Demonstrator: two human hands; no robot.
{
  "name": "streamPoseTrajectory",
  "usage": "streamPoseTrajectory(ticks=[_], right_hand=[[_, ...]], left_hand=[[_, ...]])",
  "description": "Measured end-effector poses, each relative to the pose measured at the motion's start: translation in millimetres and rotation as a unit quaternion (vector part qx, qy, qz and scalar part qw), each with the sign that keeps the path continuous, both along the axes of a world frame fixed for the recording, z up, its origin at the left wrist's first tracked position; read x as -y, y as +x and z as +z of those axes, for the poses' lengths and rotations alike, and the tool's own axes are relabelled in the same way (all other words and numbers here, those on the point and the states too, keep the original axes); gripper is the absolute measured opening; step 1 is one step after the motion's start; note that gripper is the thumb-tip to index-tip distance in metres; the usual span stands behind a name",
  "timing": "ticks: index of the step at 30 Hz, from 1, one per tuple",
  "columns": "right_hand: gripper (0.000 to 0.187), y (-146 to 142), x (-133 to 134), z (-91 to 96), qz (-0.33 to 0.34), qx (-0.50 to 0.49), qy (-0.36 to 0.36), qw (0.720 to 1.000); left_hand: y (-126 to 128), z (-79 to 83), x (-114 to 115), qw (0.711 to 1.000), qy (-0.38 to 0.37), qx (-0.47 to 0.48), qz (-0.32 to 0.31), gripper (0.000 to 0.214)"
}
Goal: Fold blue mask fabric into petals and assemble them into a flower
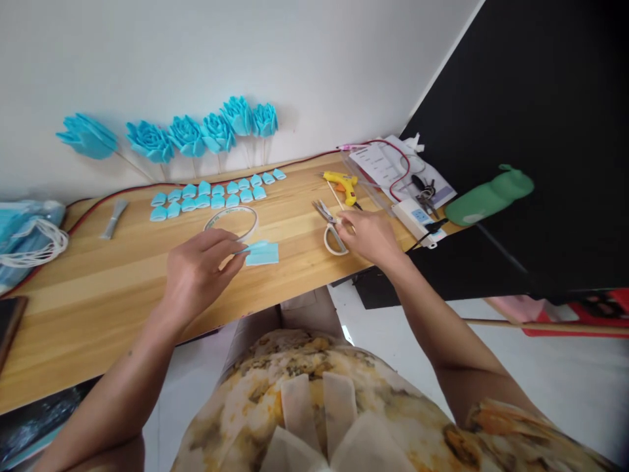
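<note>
My left hand [199,270] pinches a small light-blue folded piece [262,252] by its left edge, just above the wooden table [98,288]. Behind it lies a roll of tape [232,221]. My right hand [371,235] rests on the white-handled scissors [330,229] at the table's right part, fingers curled over the handles. A yellow glue gun [343,184] and a thin wooden stick [335,195] lie just beyond the scissors.
Two rows of several blue folded petals [211,195] lie at the back. Blue paper roses [196,133] on sticks lean on the wall. A power strip [417,220], keys [424,192], papers and a green bottle [486,196] sit right. Blue material [24,229] is at left.
</note>
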State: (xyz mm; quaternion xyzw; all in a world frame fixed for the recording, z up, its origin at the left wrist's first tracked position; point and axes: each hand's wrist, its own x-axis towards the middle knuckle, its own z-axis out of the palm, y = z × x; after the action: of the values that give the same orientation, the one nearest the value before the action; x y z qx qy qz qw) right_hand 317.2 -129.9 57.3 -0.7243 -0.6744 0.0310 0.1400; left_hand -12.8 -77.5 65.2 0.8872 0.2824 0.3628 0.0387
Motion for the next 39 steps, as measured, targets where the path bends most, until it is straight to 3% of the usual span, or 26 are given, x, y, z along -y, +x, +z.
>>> streamPoseTrajectory(ticks=[3,7,10,13,15,17,19,21,22,24,28,39], right_hand=[[0.04,-3,3,-9.1,-0.011,0.144,-0.097,0.985],[0.045,-6,1,-15.8,-0.012,0.182,-0.12,0.976],[0.043,1,-7,-16.9,-0.037,0.093,-0.092,0.991],[0.051,8,-10,-12.0,-0.023,-0.158,-0.054,0.986],[0.062,5,-7,-5.7,0.044,-0.378,-0.052,0.923],[0.071,-6,1,0.6,0.129,-0.545,-0.099,0.823],[0.073,-21,11,3.6,0.221,-0.642,-0.147,0.719],[0.076,-35,18,1.5,0.283,-0.688,-0.177,0.645],[0.077,-40,21,-1.4,0.298,-0.701,-0.19,0.62],[0.078,-47,24,-9.0,0.319,-0.715,-0.218,0.583],[0.083,-53,26,-21.2,0.343,-0.723,-0.27,0.536],[0.077,-73,21,-40.2,0.337,-0.795,-0.294,0.409]], left_hand=[[1,0.0,0,1.0,0.004,0.004,-0.005,0.005],[2,4.4,5,0.999,-0.025,0.033,-0.014,0.005],[1,7.8,6,0.984,-0.133,0.105,-0.045,0.009],[0,8.0,2,0.941,-0.25,0.214,-0.079,0.013],[0,6.7,-1,0.91,-0.288,0.279,-0.1,0.013],[1,5.4,-4,0.888,-0.309,0.318,-0.121,0.013],[2,4.9,-4,0.876,-0.325,0.329,-0.138,0.014],[3,5.1,-3,0.871,-0.334,0.328,-0.146,0.015],[3,5.3,-2,0.871,-0.336,0.327,-0.148,0.015],[3,5.3,-1,0.869,-0.341,0.326,-0.153,0.014],[4,2.1,-3,0.866,-0.347,0.32,-0.165,0.01],[12,-7.1,-2,0.852,-0.387,0.292,-0.199,0.003]])
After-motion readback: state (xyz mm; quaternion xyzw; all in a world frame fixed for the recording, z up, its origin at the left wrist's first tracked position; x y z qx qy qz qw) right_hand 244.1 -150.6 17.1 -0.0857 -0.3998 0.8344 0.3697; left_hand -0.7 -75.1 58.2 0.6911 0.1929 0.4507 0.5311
